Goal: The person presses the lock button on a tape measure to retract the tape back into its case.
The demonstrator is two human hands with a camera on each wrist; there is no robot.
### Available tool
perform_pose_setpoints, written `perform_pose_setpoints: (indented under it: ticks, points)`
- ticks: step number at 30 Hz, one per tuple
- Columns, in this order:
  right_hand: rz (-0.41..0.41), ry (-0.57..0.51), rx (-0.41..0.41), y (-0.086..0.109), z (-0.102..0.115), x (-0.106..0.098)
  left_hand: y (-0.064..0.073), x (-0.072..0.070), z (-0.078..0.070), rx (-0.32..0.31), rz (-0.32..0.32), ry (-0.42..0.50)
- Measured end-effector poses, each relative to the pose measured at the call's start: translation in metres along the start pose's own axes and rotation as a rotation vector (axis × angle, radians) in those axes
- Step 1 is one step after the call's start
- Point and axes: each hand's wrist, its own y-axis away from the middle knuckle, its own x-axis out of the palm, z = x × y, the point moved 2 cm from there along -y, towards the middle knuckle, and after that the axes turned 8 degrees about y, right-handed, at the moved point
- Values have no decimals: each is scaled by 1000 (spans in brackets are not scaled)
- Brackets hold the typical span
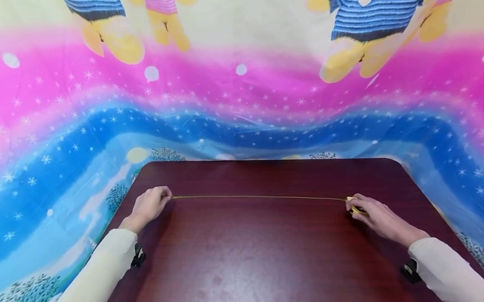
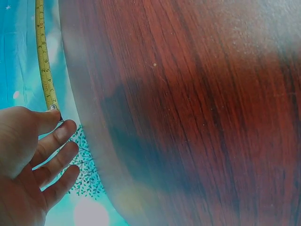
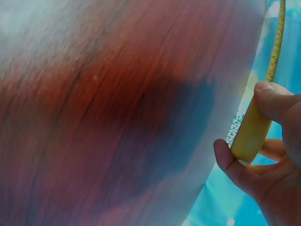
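Observation:
A yellow tape measure is drawn out between the two hands above the dark red table. Its case (image 1: 358, 207) sits in my right hand (image 1: 379, 218), fingers and thumb curled round it. From there the thin blade (image 1: 256, 196) runs left, nearly straight, to my left hand (image 1: 150, 204). In the left wrist view, the left thumb and forefinger pinch the end of the blade (image 2: 46, 70) beside a small rivet, and the other fingers spread loosely. In the right wrist view, the thumb lies at the top of the case (image 3: 254, 127), where the blade comes out.
The glossy wooden table (image 1: 237, 254) has rounded far corners. Behind and around it hangs a cloth (image 1: 244, 92) printed with bears and snowflakes in pink and blue. A dark device is strapped at each wrist, below the pale sleeves (image 1: 103, 266).

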Motion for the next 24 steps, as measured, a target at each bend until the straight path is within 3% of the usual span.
perform_pose_setpoints:
  ticks: [8, 13, 24]
  points:
    - [-4, -21, 40, 4, -4, -1, -3, -7, 0, -4, -7, -9]
    - [49, -65, 83, 3, -4, -2, -2, -7, 3, -7, 5, -11]
    - [91, -60, 87, 0, -2, -3, 1, -5, 3, 9, -1, -21]
